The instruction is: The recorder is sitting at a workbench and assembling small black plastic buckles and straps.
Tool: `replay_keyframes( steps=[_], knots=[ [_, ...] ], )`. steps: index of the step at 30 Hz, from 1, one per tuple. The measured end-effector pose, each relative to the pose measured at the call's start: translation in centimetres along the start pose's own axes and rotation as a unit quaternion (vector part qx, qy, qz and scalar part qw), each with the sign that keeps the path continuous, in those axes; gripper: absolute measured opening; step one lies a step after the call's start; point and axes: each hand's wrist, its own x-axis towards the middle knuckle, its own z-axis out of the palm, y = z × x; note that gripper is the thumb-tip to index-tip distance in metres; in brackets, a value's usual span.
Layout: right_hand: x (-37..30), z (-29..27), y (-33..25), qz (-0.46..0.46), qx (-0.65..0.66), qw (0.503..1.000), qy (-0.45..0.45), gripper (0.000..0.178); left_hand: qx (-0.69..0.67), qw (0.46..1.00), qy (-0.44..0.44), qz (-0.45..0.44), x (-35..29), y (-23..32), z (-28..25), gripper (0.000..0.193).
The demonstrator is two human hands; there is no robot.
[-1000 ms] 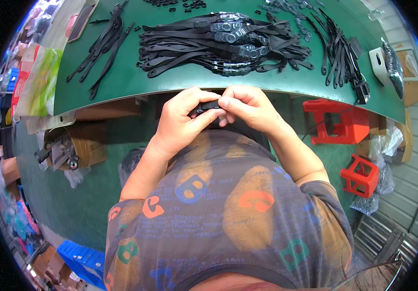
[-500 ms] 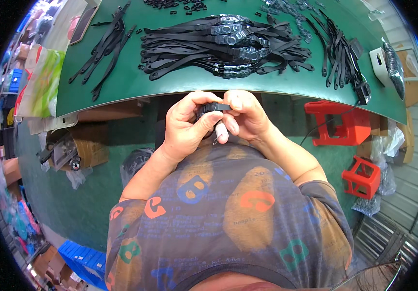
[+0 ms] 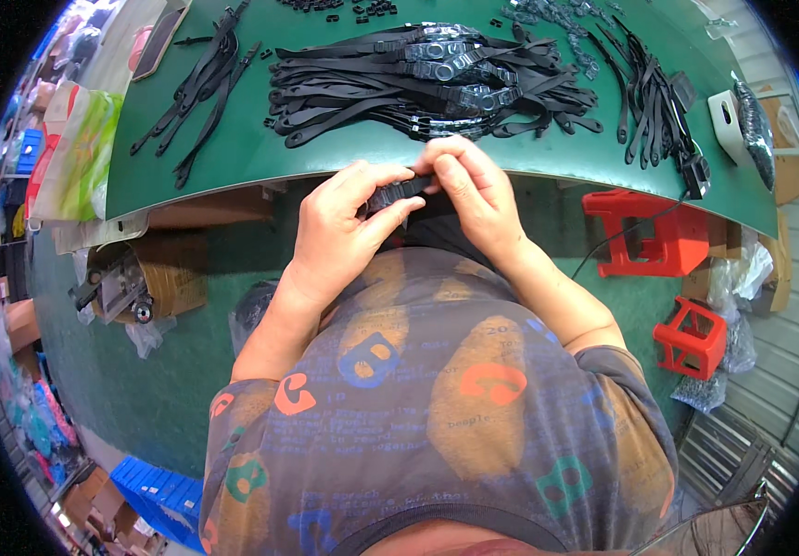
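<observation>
In front of my chest, just off the table's near edge, my left hand (image 3: 339, 222) is closed on a black ribbed piece (image 3: 395, 193), thumb below and index finger above. It looks like a plastic buckle, though fingers cover part of it. My right hand (image 3: 478, 196) is closed too, its fingertips pinching a black strap at the piece's right end; little of that strap shows. Beyond my hands, a wide pile of black straps (image 3: 339, 100) with clear plastic parts (image 3: 446, 69) at its middle lies on the green table (image 3: 233, 162).
More black straps lie at the left (image 3: 197, 93) and right (image 3: 645, 107). Small black pieces (image 3: 362, 11) are scattered at the far edge. A white container (image 3: 726, 125) stands far right. Red stools (image 3: 645, 236) and an open cardboard box (image 3: 172, 278) sit on the floor.
Both hands have moved a little up toward the table, the left one also leftward. The right hand has turned, and the whitish-tipped finger below the piece is no longer visible.
</observation>
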Motion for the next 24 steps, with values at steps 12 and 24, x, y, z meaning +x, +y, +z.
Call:
replay_keyframes(
  steps=[12, 24],
  knots=[
    [-0.1, -0.2, -1.1, 0.1, 0.042, 0.993, -0.037, 0.021, -0.195, 0.959, -0.091, -0.186, -0.7, 0.4, -0.6, 0.037],
    [0.0, -1.0, -1.9, 0.1, 0.037, 0.994, -0.032, 0.021, -0.321, 0.916, -0.077, -0.227, -0.6, -0.5, -0.5, 0.033]
  ],
)
